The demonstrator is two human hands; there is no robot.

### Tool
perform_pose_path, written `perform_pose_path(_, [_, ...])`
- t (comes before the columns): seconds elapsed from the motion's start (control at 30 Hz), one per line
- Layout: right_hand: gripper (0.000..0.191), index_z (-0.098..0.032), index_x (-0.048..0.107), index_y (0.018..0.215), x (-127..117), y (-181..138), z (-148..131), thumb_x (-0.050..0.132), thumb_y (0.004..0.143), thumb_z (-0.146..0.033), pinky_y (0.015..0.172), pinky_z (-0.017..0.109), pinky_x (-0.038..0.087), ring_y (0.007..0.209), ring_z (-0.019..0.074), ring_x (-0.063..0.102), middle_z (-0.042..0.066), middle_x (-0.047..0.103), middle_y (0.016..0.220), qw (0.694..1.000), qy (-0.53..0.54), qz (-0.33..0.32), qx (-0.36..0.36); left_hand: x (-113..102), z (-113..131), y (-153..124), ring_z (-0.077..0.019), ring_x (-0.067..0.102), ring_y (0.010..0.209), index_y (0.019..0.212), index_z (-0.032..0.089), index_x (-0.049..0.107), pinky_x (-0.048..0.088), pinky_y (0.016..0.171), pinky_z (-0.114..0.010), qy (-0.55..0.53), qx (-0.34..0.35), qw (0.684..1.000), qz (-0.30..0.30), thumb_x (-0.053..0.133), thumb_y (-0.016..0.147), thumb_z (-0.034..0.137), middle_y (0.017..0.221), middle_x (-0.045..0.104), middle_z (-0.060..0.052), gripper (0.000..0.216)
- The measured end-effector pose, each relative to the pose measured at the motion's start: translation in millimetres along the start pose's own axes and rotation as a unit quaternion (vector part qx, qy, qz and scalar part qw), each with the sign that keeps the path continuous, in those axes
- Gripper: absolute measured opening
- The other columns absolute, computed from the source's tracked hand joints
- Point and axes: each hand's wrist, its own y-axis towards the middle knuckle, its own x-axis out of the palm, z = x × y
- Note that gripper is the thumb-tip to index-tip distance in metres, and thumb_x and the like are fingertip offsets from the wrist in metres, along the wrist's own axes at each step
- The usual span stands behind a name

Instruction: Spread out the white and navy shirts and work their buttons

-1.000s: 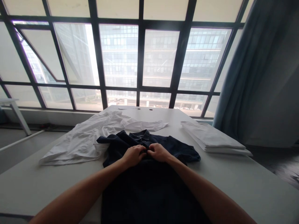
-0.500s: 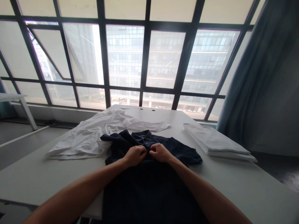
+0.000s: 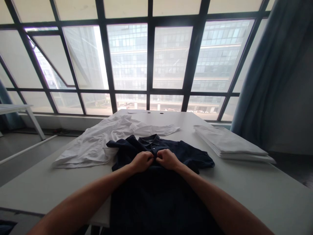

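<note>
Both hands pinch the placket of the dark polo shirt (image 3: 156, 182) just below its collar: left hand (image 3: 142, 161) and right hand (image 3: 167, 159) knuckle to knuckle, fingers curled shut on fabric. Shirt lies flat on the white table (image 3: 256, 189), hem toward the person. Crumpled white shirt (image 3: 97, 143) left, folded white stack (image 3: 230, 143) right.

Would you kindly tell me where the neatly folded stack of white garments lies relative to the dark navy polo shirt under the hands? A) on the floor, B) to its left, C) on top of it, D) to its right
D: the folded stack of white garments lies on the white table, to the right of the dark navy polo shirt that both the left hand and right hand pinch at its placket.
</note>
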Motion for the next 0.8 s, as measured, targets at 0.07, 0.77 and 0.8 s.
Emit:
perform_pose_path(0.07, [0.015,-0.022,0.072,0.076,-1,-2,-3,0.058,0.076,-0.026,0.058,0.024,0.033,0.068,0.0155,0.06,0.001,0.07,0.073,1.0,-0.016,-0.001,-0.007,0,0,0,-0.019,0.066,0.082,0.085,0.016,0.069,0.049,0.077,-0.026,0.009,0.003,1.0,-0.007,0.054,0.085,0.019,0.089,0.072,-0.005,0.016])
perform_pose_path(0.77, [0.015,-0.016,0.067,0.07,1,9,8,0.056,0.077,-0.024,0.059,0.023,0.035,0.067,0.0146,0.056,0.002,0.064,0.069,1.0,0.006,-0.025,0.018,-13,9,-5,-0.0168,0.064,0.082,0.093,0.021,0.066,0.045,0.073,-0.023,0.047,0.066,0.996,-0.032,0.049,0.091,0.024,0.095,0.069,-0.003,0.018])
perform_pose_path(0.8, [0.015,-0.017,0.068,0.071,-4,9,9,0.057,0.077,-0.026,0.06,0.024,0.036,0.068,0.0156,0.058,0.002,0.065,0.07,0.999,-0.015,-0.015,0.03,-18,9,-6,-0.0166,0.063,0.081,0.092,0.02,0.067,0.044,0.073,-0.023,0.051,0.073,0.995,-0.034,0.05,0.09,0.023,0.094,0.069,-0.003,0.017])
